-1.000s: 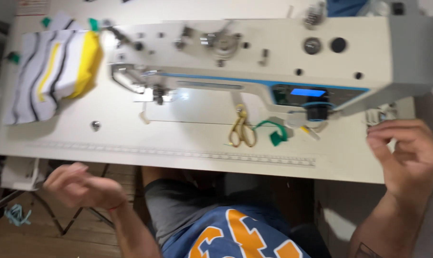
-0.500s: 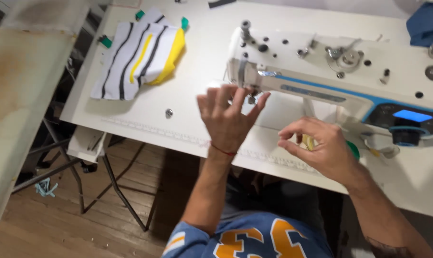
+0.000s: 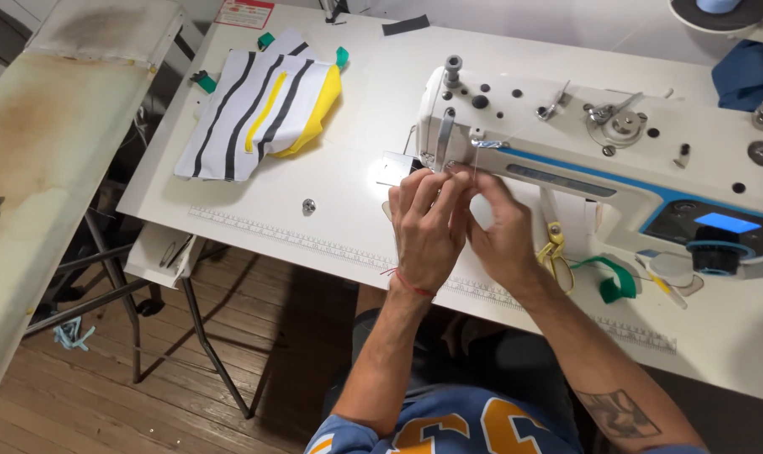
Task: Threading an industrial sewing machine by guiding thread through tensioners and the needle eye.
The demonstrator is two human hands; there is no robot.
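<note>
Both hands, left (image 3: pixel 428 225) and right (image 3: pixel 501 229), touch, fingers bent and pinched at the needle end of the smooth white sewing machine (image 3: pixel 600 160) on the bench (image 3: pixel 348 202). What they pinch is too small to see. Soft striped cloth (image 3: pixel 255 113) lies far left.

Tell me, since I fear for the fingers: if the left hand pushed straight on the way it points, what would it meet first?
Probably the needle area under the sewing machine head; the left hand already has its fingertips there, though depth is unclear.

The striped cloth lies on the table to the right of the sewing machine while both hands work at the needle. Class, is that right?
Not quite. The striped cloth lies left of the sewing machine, as the head view shows. Both hands, left and right, are at the needle, on the table.
</note>
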